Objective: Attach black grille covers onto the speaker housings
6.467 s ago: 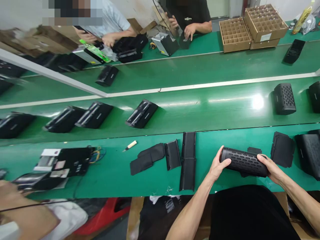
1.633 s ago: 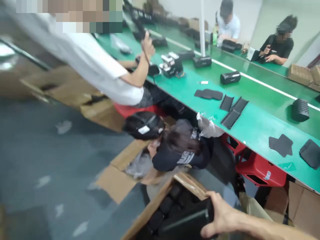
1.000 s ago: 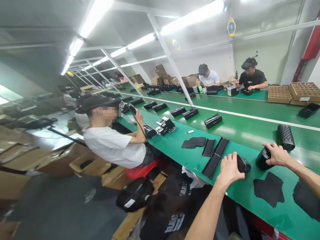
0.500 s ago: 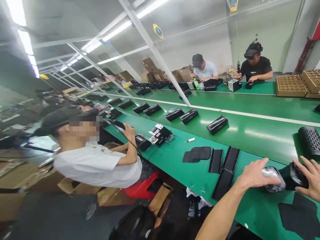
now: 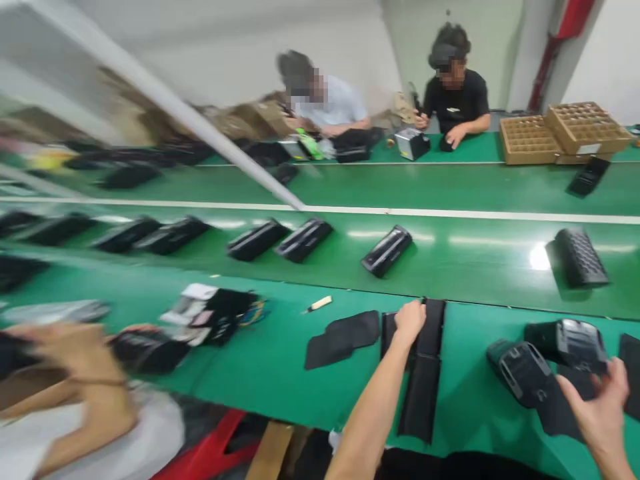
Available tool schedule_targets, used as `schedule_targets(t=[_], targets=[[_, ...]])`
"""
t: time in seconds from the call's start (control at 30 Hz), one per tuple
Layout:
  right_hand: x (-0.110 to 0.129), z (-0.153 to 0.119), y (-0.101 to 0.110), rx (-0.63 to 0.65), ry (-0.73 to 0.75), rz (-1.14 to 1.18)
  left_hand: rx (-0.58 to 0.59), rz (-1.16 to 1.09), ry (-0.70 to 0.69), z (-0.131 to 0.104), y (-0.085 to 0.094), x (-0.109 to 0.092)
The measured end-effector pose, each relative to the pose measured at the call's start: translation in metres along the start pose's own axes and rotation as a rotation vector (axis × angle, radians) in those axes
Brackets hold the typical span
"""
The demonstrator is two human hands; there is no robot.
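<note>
Broadly, the green surface (image 5: 280, 380) runs across the scene, cut off at both sides. At near left, a co-worker's arm (image 5: 95, 387) is blurred, the body cropped. At near right, two black housings overlap in view: the left housing (image 5: 523, 370) nearer, the right housing (image 5: 575, 343) farther. Left of them, channel-shaped panels (image 5: 421, 400) lie end to end. Beside these, the left hand (image 5: 411, 321) curls over a short panel (image 5: 388, 330); its fingertips are hidden, so I cannot tell whether it grips. The right hand (image 5: 600, 403) is spread open, holding nothing, near both housings; contact is unclear. It partly hides dark sheets (image 5: 557, 420). Farther left lies a pale-handled tool (image 5: 320, 303), its tip indistinct.
</note>
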State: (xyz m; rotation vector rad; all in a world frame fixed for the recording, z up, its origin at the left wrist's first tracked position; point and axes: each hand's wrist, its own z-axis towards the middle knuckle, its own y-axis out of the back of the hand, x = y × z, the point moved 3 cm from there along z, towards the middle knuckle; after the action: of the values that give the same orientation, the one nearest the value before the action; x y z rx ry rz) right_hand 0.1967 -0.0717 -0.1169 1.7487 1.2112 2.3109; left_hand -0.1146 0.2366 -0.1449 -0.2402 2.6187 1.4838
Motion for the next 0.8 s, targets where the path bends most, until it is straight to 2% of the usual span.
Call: schedule_targets(t=[0.1, 0.2, 0.3, 0.4, 0.47, 0.53, 0.63, 0.7, 0.8], targets=[[0.016, 0.005, -0.019, -0.029, -0.149, 0.077, 0.002, -0.038, -0.063, 0.008, 0.004, -0.002], [0.02, 0.02, -0.027, -0.059, -0.176, 0.172, -0.034, -0.132, -0.119, 0.007, 0.018, -0.005], [0.017, 0.041, -0.024, -0.047, -0.148, 0.272, -0.084, -0.27, -0.147, -0.01, 0.035, -0.01], [0.01, 0.072, -0.014, 0.014, -0.191, 0.395, -0.098, -0.439, -0.153, -0.04, 0.049, -0.014], [0.004, 0.097, 0.0, 0.053, -0.232, 0.465, -0.092, -0.548, -0.167, -0.066, 0.054, -0.015], [-0.001, 0.122, 0.023, 0.08, -0.257, 0.505, -0.077, -0.738, -0.152, -0.095, 0.054, -0.011], [-0.004, 0.146, 0.069, 0.117, -0.275, 0.556, -0.033, -1.16, 0.025, -0.139, 0.044, -0.002], [-0.002, 0.14, 0.098, 0.132, -0.281, 0.592, -0.042, -1.352, 0.194, -0.168, 0.033, -0.001], [0.002, 0.1, 0.117, 0.276, -0.339, 0.741, -0.065, -1.51, 0.353, -0.211, 0.016, -0.015]])
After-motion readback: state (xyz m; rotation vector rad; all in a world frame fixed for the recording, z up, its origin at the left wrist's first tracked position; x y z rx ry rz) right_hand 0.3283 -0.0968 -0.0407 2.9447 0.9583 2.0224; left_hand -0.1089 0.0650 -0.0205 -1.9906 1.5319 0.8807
